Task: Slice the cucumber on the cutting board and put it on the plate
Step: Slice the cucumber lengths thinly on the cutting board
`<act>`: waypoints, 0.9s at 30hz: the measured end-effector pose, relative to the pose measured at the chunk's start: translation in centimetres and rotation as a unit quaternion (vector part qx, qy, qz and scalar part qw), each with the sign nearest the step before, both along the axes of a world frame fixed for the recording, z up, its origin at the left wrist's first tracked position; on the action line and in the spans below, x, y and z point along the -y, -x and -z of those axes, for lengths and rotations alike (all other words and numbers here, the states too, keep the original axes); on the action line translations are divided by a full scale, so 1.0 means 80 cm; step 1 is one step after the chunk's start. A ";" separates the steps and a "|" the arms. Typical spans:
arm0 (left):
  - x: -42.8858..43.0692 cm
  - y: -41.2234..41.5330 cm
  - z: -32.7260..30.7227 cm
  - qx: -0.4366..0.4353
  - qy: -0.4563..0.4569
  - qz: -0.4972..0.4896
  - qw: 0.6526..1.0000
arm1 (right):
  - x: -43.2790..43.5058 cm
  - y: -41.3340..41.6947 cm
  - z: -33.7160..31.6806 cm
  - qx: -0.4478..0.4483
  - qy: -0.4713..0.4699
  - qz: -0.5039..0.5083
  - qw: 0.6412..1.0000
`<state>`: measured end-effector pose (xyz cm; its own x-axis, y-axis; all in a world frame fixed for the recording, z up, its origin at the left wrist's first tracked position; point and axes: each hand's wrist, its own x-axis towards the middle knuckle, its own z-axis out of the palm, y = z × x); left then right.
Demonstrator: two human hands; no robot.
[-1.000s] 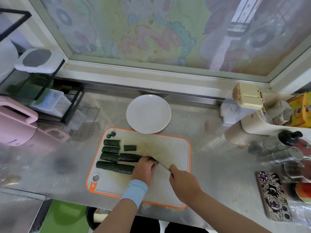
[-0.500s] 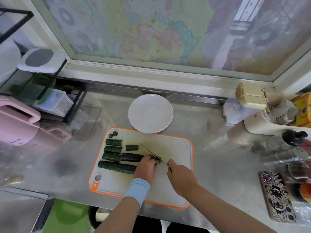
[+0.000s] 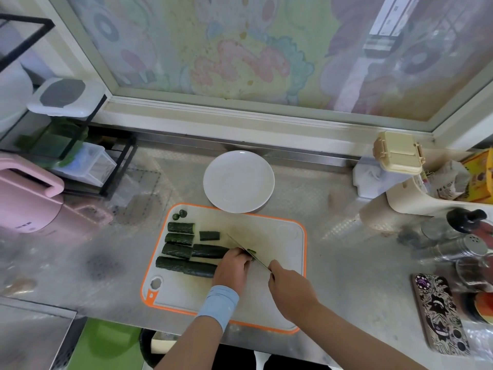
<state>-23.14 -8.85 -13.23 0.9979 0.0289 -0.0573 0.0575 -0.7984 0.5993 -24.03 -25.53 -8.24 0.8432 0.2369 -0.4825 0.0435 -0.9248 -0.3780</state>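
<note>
Steel counter (image 3: pixel 346 263) under painted window (image 3: pixel 240 49); right hand (image 3: pixel 290 292) grips knife (image 3: pixel 237 244), left hand (image 3: pixel 232 265) holds cucumber (image 3: pixel 208 251) (orange-rimmed board (image 3: pixel 266 231)).

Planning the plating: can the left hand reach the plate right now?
Probably, once it lets go: the left hand holds cucumber against the knife, and the plate sits at the far edge of the cutting board.

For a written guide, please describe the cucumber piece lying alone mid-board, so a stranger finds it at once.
Find the orange-rimmed board in front of the white plate. On its left lie rows of cucumber sticks. The piece lies just right of the upper rows, shorter, touching none.
</note>
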 end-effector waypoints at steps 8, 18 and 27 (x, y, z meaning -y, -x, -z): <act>-0.002 0.006 0.000 -0.004 -0.004 -0.011 1.000 | -0.020 -0.011 -0.002 -0.013 -0.020 0.009 1.000; -0.003 0.003 -0.003 -0.003 -0.031 0.001 1.000 | 0.000 0.008 -0.015 0.013 -0.011 -0.005 1.000; -0.001 0.004 -0.004 -0.002 -0.018 -0.012 1.000 | -0.010 0.002 -0.005 -0.014 -0.012 0.013 1.000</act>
